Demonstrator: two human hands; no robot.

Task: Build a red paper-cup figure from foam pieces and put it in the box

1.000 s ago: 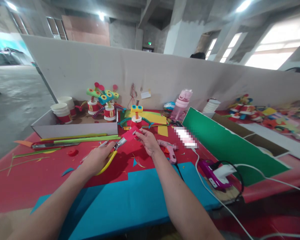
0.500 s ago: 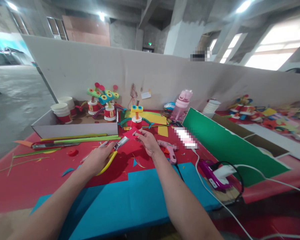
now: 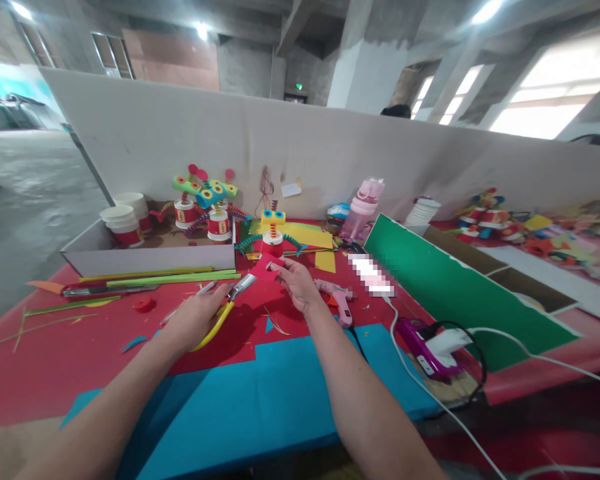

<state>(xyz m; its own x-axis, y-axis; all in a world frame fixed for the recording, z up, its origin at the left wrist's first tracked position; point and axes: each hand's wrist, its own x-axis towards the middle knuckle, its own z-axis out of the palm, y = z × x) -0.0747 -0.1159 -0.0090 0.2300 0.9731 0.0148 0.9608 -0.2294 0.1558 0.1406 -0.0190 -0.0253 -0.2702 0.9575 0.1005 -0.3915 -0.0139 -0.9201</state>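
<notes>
My left hand (image 3: 197, 320) is closed round the yellow-handled scissors (image 3: 219, 325), whose metal blades point up and right to the edge of a small red paper piece (image 3: 267, 268). My right hand (image 3: 297, 283) pinches that paper from its right side. A pen (image 3: 207, 288) lies along the far side of my left hand. Just behind the paper stands a cup figure (image 3: 273, 237) with a yellow head, blue eyes and folded green arms. Blue paper (image 3: 220, 413) spreads beneath my forearms on the red table surface (image 3: 25, 380).
On the left, a white box (image 3: 150, 261) holds cups and several figures. A pink glue gun (image 3: 343, 307) lies right of my right hand. Further right are a pink bottle (image 3: 363, 210), a green board (image 3: 460, 293), a purple power strip (image 3: 425, 350) and white cables.
My hands, the scissors and the red paper keep nearly the same places. The whole view has shifted very slightly.
</notes>
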